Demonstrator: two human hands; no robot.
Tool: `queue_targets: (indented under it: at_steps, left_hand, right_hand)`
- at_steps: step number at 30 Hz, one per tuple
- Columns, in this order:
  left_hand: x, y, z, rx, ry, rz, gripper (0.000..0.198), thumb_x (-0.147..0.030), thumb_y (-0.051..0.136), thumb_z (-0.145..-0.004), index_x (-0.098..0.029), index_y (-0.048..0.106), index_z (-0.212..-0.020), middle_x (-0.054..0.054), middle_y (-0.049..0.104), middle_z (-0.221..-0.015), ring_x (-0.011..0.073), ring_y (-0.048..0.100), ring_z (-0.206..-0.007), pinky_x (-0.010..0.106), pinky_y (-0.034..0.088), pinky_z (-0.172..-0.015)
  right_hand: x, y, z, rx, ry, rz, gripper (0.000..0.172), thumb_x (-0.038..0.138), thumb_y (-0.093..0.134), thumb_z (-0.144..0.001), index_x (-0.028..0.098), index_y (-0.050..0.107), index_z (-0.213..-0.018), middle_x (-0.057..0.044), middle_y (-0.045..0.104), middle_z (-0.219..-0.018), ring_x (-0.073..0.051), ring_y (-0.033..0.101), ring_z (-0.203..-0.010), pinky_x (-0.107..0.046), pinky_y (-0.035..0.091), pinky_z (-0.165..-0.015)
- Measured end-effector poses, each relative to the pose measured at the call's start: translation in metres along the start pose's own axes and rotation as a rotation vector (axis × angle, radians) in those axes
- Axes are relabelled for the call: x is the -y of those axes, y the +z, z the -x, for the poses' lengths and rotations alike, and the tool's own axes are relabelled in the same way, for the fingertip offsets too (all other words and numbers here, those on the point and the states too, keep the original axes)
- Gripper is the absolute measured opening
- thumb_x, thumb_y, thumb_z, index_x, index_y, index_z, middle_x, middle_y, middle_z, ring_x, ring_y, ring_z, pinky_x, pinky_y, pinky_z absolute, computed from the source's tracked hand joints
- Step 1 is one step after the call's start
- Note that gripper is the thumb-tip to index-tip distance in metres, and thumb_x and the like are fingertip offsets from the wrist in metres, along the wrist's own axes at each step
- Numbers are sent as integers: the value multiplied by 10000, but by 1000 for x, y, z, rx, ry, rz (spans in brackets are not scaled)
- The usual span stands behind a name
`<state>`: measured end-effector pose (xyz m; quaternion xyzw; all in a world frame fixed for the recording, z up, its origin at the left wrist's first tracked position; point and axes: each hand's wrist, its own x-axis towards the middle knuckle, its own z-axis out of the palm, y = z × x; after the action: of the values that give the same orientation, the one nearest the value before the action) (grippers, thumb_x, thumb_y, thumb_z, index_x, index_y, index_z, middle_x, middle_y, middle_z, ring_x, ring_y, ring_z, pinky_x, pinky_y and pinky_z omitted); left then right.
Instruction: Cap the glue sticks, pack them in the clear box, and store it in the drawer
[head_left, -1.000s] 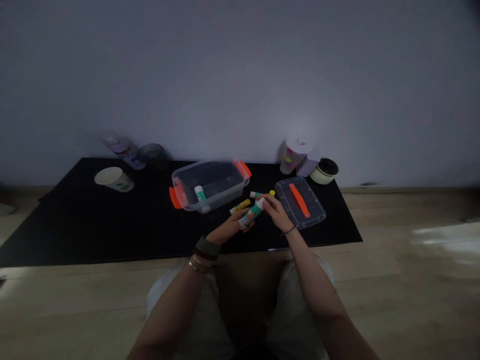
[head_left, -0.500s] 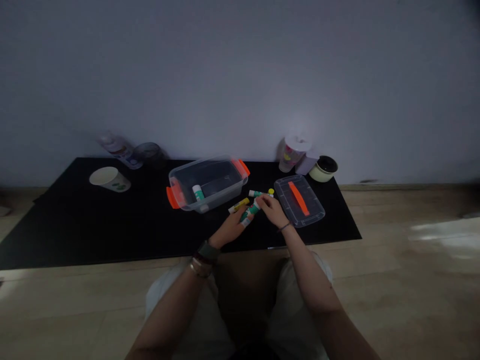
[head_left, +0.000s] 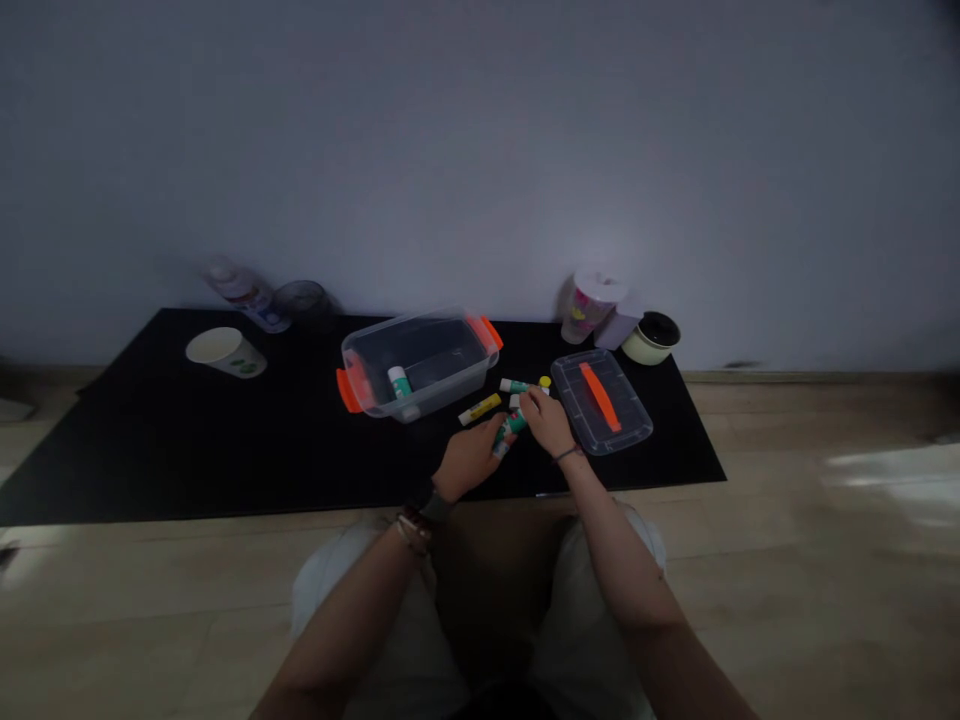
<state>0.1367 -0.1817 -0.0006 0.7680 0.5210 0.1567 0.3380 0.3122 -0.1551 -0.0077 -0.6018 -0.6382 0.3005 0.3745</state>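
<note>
Left hand [head_left: 471, 458] drawn rightward, curled around a green-and-white plastic glue stick [head_left: 510, 430]; light, rigid barrel, best gripped mid-length. Right hand [head_left: 547, 420] half-closed on its upper end.

Clear plastic tub [head_left: 442, 385], matt black surface [head_left: 150, 430]

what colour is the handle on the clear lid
The lid's handle is bright orange, best seen in the head view.

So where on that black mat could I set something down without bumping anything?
There's bare mat left of the clear box, below the paper cup. It's crowded around the left hand and right hand, which hold a glue stick between the box and the clear lid.
</note>
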Motion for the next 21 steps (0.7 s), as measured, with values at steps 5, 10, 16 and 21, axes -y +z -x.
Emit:
queue_targets:
  at_steps: [5,10,16,21]
  left_hand:
    - [9,1,-5,167,17,664,506,-624,412,-936,-175,541,-1130,20,587,-762,139,538,-603,264,447,-608]
    - [12,-1,-1,120,75,457,454,-537,430,-962,-176,527,-1219,60,638,-867,167,600,-700,289,472,-669]
    - [7,5,2,-1,-18,-111,411,-403,453,-979,-210,500,-1339,140,662,-1199,296,657,-1080,371,503,-867]
    - [6,1,2,-112,101,-122,377,-330,499,-954,-199,524,-1307,135,563,-1383,270,555,-1272,387,486,-1012]
  right_hand:
    - [9,-8,0,70,-115,-225,346,511,439,-956,227,507,-770,22,465,-670,-143,448,-639,-261,348,-609]
    - [10,-9,0,83,-125,-226,324,486,447,-948,223,502,-768,25,452,-661,-144,442,-645,-263,353,-621]
    - [2,-2,-1,59,-42,-128,309,438,471,-931,224,467,-708,45,418,-600,-127,406,-575,-268,304,-582]
    - [5,2,-3,40,-64,-258,331,498,551,-890,210,535,-728,42,448,-622,-120,410,-598,-254,327,-581]
